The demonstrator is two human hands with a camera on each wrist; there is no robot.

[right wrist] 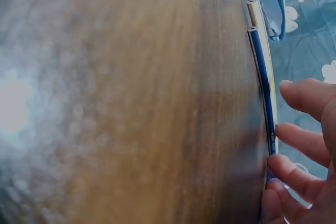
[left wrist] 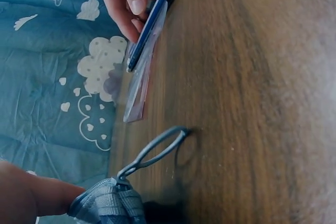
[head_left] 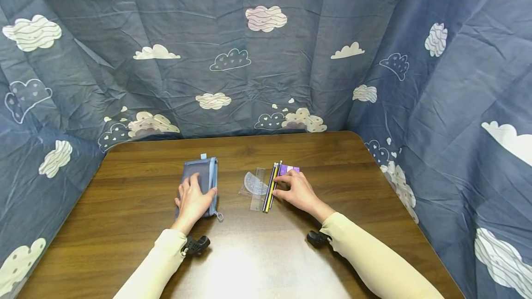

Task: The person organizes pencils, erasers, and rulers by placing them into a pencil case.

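My left hand (head_left: pixel 194 200) rests spread on a blue-grey zipped pencil case (head_left: pixel 202 167), its thumb at the zipper edge. A ring-shaped zipper pull (left wrist: pixel 157 150) sticks out from the case's near end. My right hand (head_left: pixel 298 191) is beside a few striped pencils (head_left: pixel 271 188), fingertips right at their side and thumb apart from the fingers. In the right wrist view, the dark blue pencil (right wrist: pixel 264 72) lies along a yellow one. Left of the pencils are a clear protractor (head_left: pixel 254 183) and a clear ruler (head_left: pixel 256 203).
A clear set square (head_left: pixel 243 191) lies partly under the protractor. Beyond my right hand is a small purple-and-white block (head_left: pixel 289 168), partly covered by that hand. The brown wooden table (head_left: pixel 137 183) reaches back to a blue cloud-print curtain (head_left: pixel 291 86).
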